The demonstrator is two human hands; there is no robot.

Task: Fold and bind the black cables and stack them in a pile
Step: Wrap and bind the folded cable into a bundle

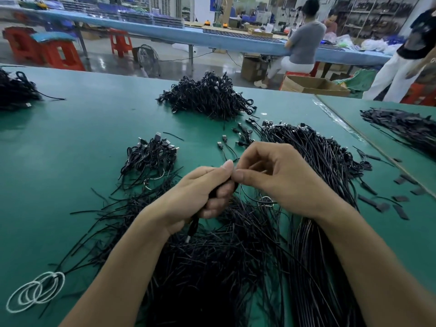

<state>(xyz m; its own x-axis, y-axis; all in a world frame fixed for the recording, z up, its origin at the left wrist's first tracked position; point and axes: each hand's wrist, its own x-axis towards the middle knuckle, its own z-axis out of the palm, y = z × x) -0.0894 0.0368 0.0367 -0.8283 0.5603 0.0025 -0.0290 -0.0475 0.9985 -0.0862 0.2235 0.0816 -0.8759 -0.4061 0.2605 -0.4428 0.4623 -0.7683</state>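
Observation:
My left hand (pixel 200 197) grips a folded black cable (pixel 194 226), whose end hangs out below the fist. My right hand (pixel 271 178) meets it at the fingertips and pinches a thin tie at the top of the cable. Under both hands lies a heap of thin black twist ties (pixel 212 263). Loose straight black cables (pixel 316 161) lie in a long bundle to the right. A small pile of bound cables (pixel 151 156) sits to the left of my hands, and a bigger pile (pixel 207 95) lies farther back.
The green table (pixel 70 161) also carries white rubber bands (pixel 35 293) at the near left, another cable heap (pixel 14 90) at the far left and black strips (pixel 401 128) on the right. Beyond the table stand red stools, cardboard boxes and people at a blue bench.

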